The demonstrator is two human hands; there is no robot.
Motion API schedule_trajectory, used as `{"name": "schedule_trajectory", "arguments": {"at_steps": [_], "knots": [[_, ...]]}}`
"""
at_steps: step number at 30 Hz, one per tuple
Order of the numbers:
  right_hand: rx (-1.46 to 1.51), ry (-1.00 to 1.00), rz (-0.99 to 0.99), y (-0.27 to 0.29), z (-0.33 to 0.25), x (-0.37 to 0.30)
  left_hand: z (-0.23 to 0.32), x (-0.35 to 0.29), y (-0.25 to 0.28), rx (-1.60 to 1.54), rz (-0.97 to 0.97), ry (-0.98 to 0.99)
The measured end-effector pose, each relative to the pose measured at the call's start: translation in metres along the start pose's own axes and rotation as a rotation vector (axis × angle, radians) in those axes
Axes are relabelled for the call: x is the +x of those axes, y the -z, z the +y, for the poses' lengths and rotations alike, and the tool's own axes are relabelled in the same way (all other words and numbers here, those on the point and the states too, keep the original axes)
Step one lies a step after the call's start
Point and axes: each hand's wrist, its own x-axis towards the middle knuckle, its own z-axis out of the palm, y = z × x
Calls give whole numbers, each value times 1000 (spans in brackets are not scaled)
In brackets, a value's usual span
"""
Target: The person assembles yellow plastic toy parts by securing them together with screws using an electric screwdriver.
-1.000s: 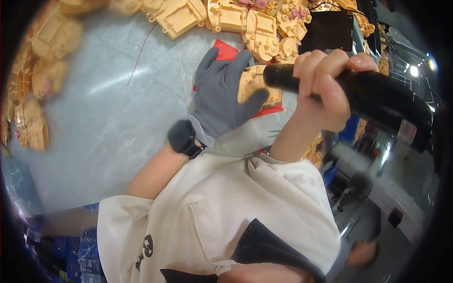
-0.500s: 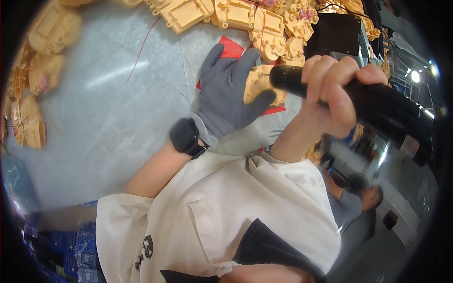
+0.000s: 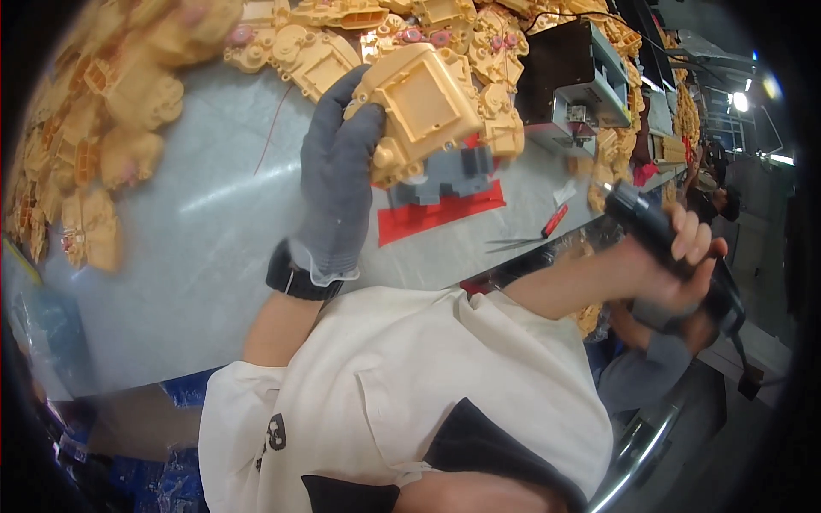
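My left hand (image 3: 333, 184), in a grey glove, grips a yellow plastic housing (image 3: 425, 98) by its left side. The housing is lifted and tilted, a rectangular recess in its face showing. Just below it a grey block-like fixture (image 3: 455, 175) sits on a red sheet (image 3: 440, 215), partly hidden by the housing. My bare right hand (image 3: 688, 265) is wrapped round a black electric screwdriver (image 3: 641, 214), held off to the right. The screwdriver's tip is clear of the housing and points up and left.
Yellow housings (image 3: 128, 94) are heaped along the left and far edges of the grey table (image 3: 222, 248). A black box-shaped device (image 3: 560, 73) stands at the far right. A red-handled tool (image 3: 556, 221) lies near the front edge. Another person's sleeve (image 3: 641, 376) shows at right.
My left hand has raised the housing off the red sheet, uncovering the grey fixture. My right hand has drawn the screwdriver away from the housing, to the right and nearer me.
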Motion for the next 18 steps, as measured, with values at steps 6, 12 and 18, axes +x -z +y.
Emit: {"name": "schedule_trajectory", "arguments": {"at_steps": [6, 12, 18], "knots": [[-305, -106, 124, 23, 19, -38, 23, -33, -17, 417, 64, -363], [-375, -167, 266, 32, 41, -52, 28, -35, 7, 766, -147, -870], [-728, -167, 409, 38, 97, -66, 31, -37, 18, 651, -205, -897]]}}
